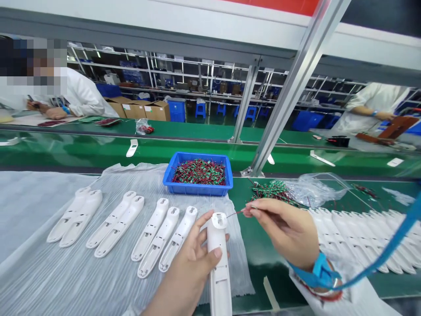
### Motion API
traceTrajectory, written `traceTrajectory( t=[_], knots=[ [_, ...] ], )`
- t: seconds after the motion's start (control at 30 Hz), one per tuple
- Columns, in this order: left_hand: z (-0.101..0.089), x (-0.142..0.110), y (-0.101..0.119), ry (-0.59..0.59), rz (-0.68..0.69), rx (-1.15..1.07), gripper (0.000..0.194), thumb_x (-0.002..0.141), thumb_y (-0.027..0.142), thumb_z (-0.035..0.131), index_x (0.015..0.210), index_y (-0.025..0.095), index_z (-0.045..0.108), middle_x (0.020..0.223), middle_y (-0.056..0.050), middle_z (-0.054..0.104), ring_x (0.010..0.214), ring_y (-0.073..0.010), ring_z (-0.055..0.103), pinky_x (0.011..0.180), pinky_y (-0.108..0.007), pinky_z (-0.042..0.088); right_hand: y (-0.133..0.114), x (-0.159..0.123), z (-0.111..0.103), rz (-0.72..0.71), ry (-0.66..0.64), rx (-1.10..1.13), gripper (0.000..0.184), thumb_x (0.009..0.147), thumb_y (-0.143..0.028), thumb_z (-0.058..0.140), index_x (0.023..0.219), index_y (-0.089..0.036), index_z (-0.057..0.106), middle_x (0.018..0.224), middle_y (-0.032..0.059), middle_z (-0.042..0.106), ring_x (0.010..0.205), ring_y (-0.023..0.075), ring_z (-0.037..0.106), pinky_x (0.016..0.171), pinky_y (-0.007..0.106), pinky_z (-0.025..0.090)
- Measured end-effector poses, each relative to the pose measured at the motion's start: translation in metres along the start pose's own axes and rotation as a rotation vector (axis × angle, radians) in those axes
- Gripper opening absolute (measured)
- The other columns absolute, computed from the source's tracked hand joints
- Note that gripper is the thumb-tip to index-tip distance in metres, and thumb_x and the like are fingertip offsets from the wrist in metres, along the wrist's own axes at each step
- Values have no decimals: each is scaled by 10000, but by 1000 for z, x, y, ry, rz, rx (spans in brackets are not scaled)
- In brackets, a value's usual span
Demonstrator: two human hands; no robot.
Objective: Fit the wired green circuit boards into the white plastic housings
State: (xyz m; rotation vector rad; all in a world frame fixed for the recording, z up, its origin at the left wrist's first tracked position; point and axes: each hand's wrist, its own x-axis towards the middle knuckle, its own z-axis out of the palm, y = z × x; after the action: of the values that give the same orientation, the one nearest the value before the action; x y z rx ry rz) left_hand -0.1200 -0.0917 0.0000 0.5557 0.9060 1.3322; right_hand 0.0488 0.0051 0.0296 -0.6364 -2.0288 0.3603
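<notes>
The left hand [186, 267] is closing its fingers around a white plastic handle-shaped housing [217, 250], while the right hand [283, 232] is pinching a thin red wire [235, 213] just beside the housing's far end, above the green surface [263, 259]. The fine wire is risking bending or slipping if the pinch is loosening or its tip is missing the housing's small opening.

We get bright, even ceiling light; the right hand [283, 232] casts only a faint shadow, glare streaks the green desk [82, 149] beyond the blue tray [197, 191], and the frame's edges bow.
</notes>
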Motion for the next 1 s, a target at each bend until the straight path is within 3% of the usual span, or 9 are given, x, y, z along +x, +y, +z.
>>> traceTrajectory(
  t=[0.23, 0.5, 0.83, 1.0],
  knots=[
    [-5, -6, -7, -46, 86, 29, 521, 752, 202, 665, 1202, 344, 445, 1283, -23, 514, 1184, -223, 468, 979, -366, 342, -14, -2, 13, -277, 47, -168, 125, 771, -95, 587, 858, -183, 604, 743, 17, 709, 696, 123, 680, 677, 189, 558],
    [-5, -4, -9, -65, 141, 87, 457, 778, 185, 635, 1177, 362, 497, 1310, -7, 514, 1190, -229, 485, 998, -369, 358, -25, -11, 7, -232, 83, -181, 253, 765, -90, 563, 941, -272, 567, 718, 3, 699, 644, 144, 669, 611, 241, 573],
    [-3, -6, -13, -140, 122, 72, 430, 772, 190, 645, 1163, 344, 552, 1250, -27, 602, 1220, -223, 476, 1036, -387, 351, -10, -19, 27, -287, -30, -170, 313, 788, -47, 561, 1069, -183, 569, 924, 98, 679, 874, 190, 626, 724, 335, 559],
    [-7, -6, -15, -98, 140, 126, 434, 771, 206, 643, 1173, 345, 556, 1403, -2, 448, 1307, -229, 356, 1105, -416, 240, -14, -18, 25, -290, -93, -122, 321, 783, -41, 558, 1076, -169, 585, 932, 93, 679, 861, 191, 624, 720, 351, 551]
  ],
)
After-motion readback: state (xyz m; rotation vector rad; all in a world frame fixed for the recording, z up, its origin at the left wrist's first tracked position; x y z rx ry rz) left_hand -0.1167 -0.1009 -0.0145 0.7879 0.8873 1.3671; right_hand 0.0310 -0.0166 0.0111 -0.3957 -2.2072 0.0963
